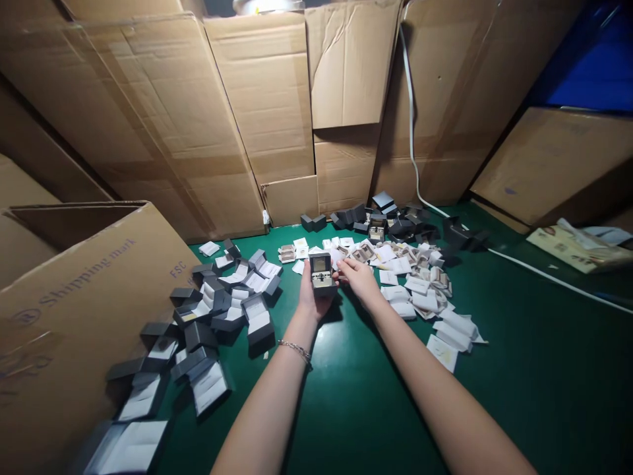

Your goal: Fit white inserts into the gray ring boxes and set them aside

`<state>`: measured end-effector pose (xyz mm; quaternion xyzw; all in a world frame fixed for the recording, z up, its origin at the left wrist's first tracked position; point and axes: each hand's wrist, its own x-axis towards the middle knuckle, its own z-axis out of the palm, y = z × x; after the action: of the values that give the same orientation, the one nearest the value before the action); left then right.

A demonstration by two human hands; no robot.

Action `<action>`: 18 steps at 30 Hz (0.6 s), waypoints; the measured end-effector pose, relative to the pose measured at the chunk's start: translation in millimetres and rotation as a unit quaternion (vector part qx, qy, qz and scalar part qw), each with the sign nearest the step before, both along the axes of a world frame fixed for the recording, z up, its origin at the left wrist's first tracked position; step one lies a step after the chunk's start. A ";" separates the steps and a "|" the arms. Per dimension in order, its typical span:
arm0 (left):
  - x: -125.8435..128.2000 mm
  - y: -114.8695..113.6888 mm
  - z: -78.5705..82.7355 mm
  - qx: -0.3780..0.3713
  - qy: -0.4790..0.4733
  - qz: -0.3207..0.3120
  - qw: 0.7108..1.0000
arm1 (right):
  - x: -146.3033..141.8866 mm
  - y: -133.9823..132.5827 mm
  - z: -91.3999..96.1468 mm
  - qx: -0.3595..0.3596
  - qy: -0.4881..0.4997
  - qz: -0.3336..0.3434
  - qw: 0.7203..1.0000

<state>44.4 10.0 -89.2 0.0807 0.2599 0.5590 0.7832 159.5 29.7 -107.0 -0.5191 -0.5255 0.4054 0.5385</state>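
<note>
My left hand (311,297) is closed around a small dark grey jewellery box (322,272), held open and upright above the green table (356,396). A pale insert shows inside the box. My right hand (360,277) is just to its right, fingertips touching the box's right side, fingers curled. A thin bracelet sits on my left wrist. Several open grey boxes (222,310) with white linings lie to the left of my hands. A heap of white and beige inserts (420,284) lies to the right.
A large cardboard carton (74,310) stands at the left. Flattened cardboard sheets (277,112) lean along the back. More closed grey boxes (380,214) sit at the back centre. A white cable (544,277) runs across the right. A flat packet (578,247) lies far right.
</note>
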 end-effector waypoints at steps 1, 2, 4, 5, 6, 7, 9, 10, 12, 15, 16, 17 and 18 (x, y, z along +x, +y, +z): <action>0.5 0.3 -0.8 0.005 0.003 0.000 1.000 | -1.2 -0.9 -4.0 0.000 0.005 0.001 1.000; 0.8 0.4 -1.3 0.008 0.007 0.000 1.000 | -1.5 -2.1 -5.4 -0.001 0.009 -0.005 1.000; 1.2 0.4 -2.2 0.013 0.016 -0.003 1.000 | -0.9 -5.6 -1.8 0.000 0.012 -0.010 1.000; 1.2 0.3 -2.6 0.015 0.020 -0.005 1.000 | -0.7 -7.9 2.2 0.003 0.010 -0.007 1.000; 1.1 0.3 -3.1 0.017 0.022 -0.007 1.000 | -0.9 -10.3 6.9 0.004 0.006 -0.003 1.000; 1.0 0.3 -3.6 0.019 0.022 -0.006 1.000 | -1.5 -12.8 11.8 0.005 0.000 -0.001 1.000; 0.8 0.7 -4.8 0.021 0.015 0.006 1.000 | -3.8 -16.9 20.3 0.000 -0.016 -0.002 1.000; 0.7 1.0 -5.2 0.020 0.013 0.012 1.000 | -5.1 -18.2 23.4 -0.006 -0.018 -0.005 1.000; 0.3 1.1 -5.3 0.017 0.013 0.015 1.000 | -7.2 -19.0 26.9 -0.021 -0.001 -0.006 1.000; -1.5 0.1 -3.2 0.018 0.019 0.007 1.000 | -7.7 -17.1 27.8 -0.047 0.062 0.021 0.997; -2.6 -0.6 -2.1 0.017 0.018 0.003 1.000 | -7.3 -16.4 27.7 -0.055 0.079 0.032 0.995; -3.9 -1.4 -1.0 0.015 0.015 0.000 1.000 | -6.8 -15.9 27.7 -0.060 0.091 0.041 0.993; -5.5 -2.4 0.2 0.013 0.012 -0.004 1.000 | -6.3 -15.6 27.7 -0.060 0.095 0.048 0.993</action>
<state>39.0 7.7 -89.0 0.0988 0.2613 0.5579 0.7815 153.3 14.1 -79.3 -0.4840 -0.4711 0.5087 0.5339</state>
